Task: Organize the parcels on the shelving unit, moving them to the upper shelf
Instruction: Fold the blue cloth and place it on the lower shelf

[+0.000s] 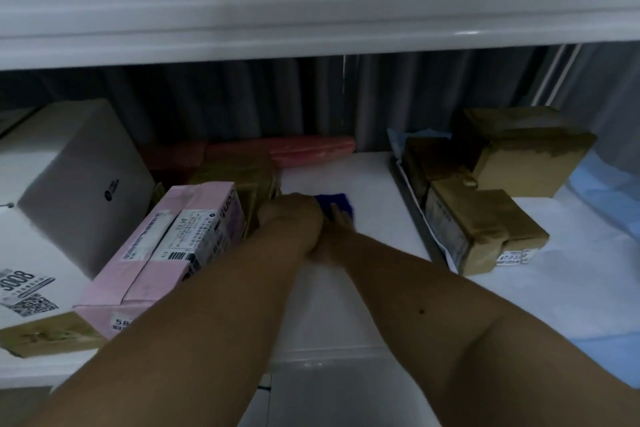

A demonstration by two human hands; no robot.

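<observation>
You are reaching both arms deep into the lower shelf (346, 180), hands meeting at centre frame over a small blue parcel (334, 202).

Blue parcel: lying flat on the shelf at about 12 o'clock from your hands, between the pink box (166, 246) at 9 o'clock and the brown stack (485, 218) at 3 o'clock. Only its far edge is showing; the rest is under your fingers.

Handling, as a guess: it is looking thin, light and possibly soft, perhaps a glossy bag, so it may be slipping or folding. Taking it by both short ends, or sliding fingers under one long edge, should be holding it best.

Left hand (294, 218): knuckles up, fingers curling down near the parcel's near-left edge. Whether that grip is actually closing on it, you cannot tell; the fingertips are hidden.

Right hand (337, 225): lying lower, partly behind the left, fingers reaching forward onto the blue surface. Blur is hiding whether this grip is flat or pinching.

Both forearms are running nearly straight, converging from 5 and 7 o'clock.

The upper shelf (311, 45) is hanging overhead at 12 o'clock.
</observation>
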